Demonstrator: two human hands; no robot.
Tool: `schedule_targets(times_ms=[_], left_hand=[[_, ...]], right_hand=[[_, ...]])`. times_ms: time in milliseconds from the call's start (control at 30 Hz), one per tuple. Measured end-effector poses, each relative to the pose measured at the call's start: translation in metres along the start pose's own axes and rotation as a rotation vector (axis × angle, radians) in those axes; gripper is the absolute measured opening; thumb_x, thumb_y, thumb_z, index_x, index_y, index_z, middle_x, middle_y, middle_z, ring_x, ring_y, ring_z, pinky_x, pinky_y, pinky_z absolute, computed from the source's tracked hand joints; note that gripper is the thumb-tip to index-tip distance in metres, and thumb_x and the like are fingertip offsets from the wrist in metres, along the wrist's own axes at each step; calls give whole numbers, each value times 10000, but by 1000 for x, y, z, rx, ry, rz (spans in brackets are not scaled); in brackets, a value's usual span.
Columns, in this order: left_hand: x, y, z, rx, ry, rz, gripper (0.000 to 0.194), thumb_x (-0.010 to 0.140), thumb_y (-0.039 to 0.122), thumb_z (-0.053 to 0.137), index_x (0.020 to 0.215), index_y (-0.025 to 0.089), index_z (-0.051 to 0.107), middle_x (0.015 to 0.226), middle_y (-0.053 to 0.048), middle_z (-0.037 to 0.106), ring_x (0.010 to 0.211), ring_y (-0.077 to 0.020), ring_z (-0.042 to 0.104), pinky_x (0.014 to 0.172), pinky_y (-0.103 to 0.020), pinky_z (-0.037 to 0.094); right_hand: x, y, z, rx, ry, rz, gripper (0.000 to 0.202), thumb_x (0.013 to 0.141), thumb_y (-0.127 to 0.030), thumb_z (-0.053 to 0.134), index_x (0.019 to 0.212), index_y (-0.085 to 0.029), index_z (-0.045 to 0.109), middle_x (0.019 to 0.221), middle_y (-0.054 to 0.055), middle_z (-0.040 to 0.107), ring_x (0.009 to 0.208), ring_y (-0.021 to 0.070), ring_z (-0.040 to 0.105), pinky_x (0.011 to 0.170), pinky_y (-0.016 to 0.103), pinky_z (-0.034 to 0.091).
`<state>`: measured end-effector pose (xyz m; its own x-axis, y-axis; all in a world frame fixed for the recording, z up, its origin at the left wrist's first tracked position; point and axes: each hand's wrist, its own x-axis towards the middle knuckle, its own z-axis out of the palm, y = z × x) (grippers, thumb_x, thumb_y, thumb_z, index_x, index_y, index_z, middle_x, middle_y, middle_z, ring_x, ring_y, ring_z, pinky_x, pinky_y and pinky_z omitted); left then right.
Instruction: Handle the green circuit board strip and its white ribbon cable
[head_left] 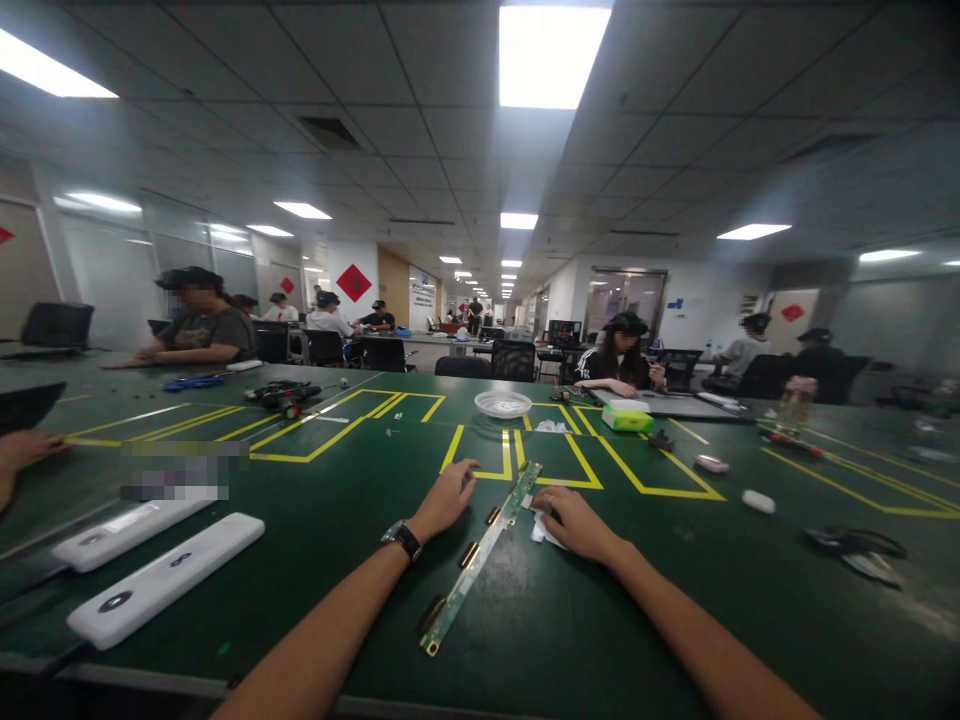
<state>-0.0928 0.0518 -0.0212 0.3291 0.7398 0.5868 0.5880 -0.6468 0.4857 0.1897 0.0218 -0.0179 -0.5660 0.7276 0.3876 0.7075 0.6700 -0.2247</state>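
A long narrow green circuit board (pixel 486 550) with several dark and gold tabs along its left edge lies diagonally on the green table. My left hand (pixel 448 497), with a watch on the wrist, is just left of the board's far part, its fingers apart and nothing held. On the other side, my right hand (pixel 574 520) rests by the board's far end, fingers bent over a crumpled white piece (pixel 547 532); whether it grips this is unclear. Beyond both hands stands a round clear dish (pixel 502 404) with pale contents.
Two white power strips (pixel 169 580) lie at left. Yellow tape (pixel 472 473) marks rectangles on the table (pixel 337 640). Farther back are a green-and-white tissue pack (pixel 628 416), dark tools (pixel 285 397) and a seated person (pixel 621 355). Another person's hand (pixel 30 450) shows at far left.
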Motion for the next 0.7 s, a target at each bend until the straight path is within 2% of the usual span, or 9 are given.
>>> schedule_targets(times_ms=[200, 467, 700], left_hand=[[0, 0, -1, 1, -7, 5, 273, 908, 225, 418, 1137, 161, 551, 949, -66, 614, 930, -201, 547, 880, -354, 432], [2, -1, -3, 19, 4, -1, 248, 886, 195, 432, 1079, 178, 587, 1036, -77, 625, 998, -208, 542, 930, -365, 419], [1, -3, 0, 43, -6, 2, 248, 867, 187, 459, 1073, 179, 597, 1018, -73, 631, 987, -209, 550, 932, -368, 417]], right_hand=[[-1, 12, -3, -68, 42, 130, 284, 854, -162, 460, 1049, -151, 666, 1063, 111, 646, 1009, 223, 572, 918, 347, 408], [1, -11, -5, -18, -31, -65, 302, 843, -166, 499, 1091, -223, 661, 1111, 60, 645, 1079, 219, 541, 956, 359, 380], [2, 0, -5, -30, -6, 53, 294, 851, -156, 482, 1074, -188, 671, 1091, 87, 651, 1053, 227, 559, 950, 362, 395]])
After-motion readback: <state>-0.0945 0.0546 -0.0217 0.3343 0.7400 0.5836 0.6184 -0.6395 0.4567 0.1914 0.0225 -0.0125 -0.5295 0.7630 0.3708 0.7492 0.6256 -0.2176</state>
